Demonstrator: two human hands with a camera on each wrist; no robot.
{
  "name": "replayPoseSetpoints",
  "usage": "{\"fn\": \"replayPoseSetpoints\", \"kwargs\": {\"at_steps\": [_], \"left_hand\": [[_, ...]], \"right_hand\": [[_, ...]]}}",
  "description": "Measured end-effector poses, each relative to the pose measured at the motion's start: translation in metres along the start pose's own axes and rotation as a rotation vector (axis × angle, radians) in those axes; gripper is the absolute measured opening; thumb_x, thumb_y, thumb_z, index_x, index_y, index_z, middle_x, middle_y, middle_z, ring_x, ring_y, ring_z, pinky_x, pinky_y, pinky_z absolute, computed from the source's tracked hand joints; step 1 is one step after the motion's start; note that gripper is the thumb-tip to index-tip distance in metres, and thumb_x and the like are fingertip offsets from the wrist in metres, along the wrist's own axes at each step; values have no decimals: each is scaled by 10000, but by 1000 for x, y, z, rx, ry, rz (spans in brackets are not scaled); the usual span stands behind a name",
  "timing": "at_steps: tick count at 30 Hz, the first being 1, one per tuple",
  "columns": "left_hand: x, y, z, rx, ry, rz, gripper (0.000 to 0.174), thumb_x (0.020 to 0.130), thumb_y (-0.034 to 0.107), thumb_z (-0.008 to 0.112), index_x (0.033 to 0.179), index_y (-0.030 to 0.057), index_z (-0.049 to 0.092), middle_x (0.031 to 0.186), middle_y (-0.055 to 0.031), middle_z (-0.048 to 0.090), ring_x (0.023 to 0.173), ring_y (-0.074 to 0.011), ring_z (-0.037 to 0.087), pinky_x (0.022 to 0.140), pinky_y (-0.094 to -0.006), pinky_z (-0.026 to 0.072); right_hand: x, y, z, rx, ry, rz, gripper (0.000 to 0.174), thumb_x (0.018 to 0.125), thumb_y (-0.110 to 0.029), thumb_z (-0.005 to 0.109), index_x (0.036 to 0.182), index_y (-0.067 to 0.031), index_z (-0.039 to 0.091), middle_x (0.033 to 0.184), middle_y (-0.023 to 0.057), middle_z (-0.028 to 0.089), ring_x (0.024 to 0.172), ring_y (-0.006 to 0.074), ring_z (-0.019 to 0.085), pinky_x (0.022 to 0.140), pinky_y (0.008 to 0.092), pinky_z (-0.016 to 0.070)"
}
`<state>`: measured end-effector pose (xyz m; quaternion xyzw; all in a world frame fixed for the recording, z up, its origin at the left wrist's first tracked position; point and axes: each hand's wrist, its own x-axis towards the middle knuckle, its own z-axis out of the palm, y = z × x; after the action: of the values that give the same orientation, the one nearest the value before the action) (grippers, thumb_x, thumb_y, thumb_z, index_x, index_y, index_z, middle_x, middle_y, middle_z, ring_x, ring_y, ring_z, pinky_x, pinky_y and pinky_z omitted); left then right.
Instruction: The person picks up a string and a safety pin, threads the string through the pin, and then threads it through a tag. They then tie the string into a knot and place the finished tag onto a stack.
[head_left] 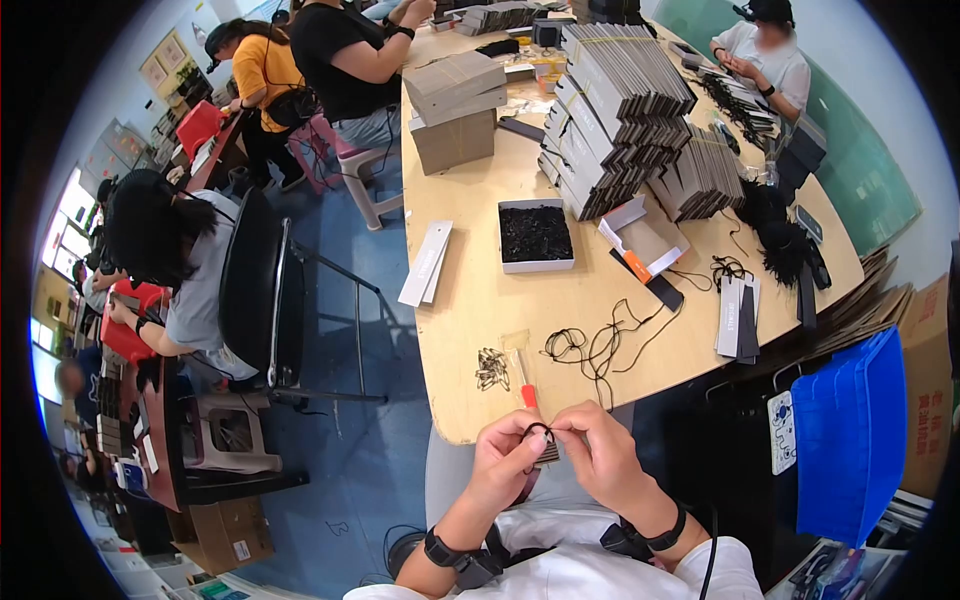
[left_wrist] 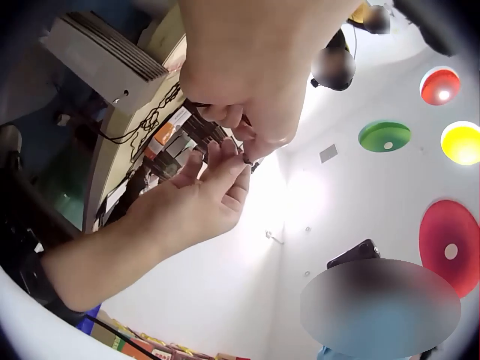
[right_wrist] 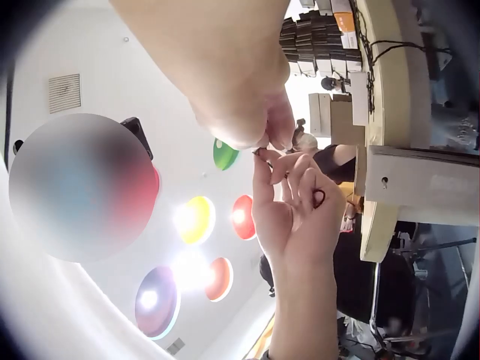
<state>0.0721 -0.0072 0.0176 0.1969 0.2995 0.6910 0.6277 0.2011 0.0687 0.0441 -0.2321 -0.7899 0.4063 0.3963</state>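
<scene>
Both hands meet above my lap, just off the front edge of the table. My left hand (head_left: 500, 462) pinches a thin black cord (head_left: 538, 428), and a loop of it shows at the fingers in the right wrist view. The right hand (head_left: 606, 462) pinches the cord too, its fingertips right against those of the left. Below the fingers sits a stack of grey cards (head_left: 547, 454), partly hidden by the hands; its punched hole shows in the wrist views. Close in front lies a red handle (head_left: 529, 396), beside a heap of small metal pieces (head_left: 491, 369).
On the table (head_left: 455, 330) are a box of black bits (head_left: 535, 262), an open carton (head_left: 640, 240), loose black cords (head_left: 600, 350) and tall card stacks (head_left: 620, 110). A blue bin (head_left: 850, 435) stands at right, a black chair (head_left: 255, 290) at left. Other people work nearby.
</scene>
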Motion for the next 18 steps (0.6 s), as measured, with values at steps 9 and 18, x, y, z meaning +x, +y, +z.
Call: {"fn": "replayPoseSetpoints", "kwargs": {"at_steps": [9, 18], "left_hand": [[1, 10, 4, 478, 47, 291, 91, 858, 1, 643, 948, -13, 638, 840, 1, 546, 698, -46, 446, 606, -172, 340], [2, 7, 31, 890, 306, 466, 89, 844, 7, 661, 921, -24, 629, 781, -11, 532, 608, -38, 429, 513, -176, 318]], "right_hand": [[2, -12, -5, 38, 16, 14, 135, 814, 102, 608, 939, 52, 618, 897, 155, 682, 731, 191, 675, 599, 252, 536], [-8, -8, 10, 427, 214, 389, 119, 873, 27, 616, 984, 70, 625, 899, 107, 667, 775, 138, 663, 621, 248, 570]]}}
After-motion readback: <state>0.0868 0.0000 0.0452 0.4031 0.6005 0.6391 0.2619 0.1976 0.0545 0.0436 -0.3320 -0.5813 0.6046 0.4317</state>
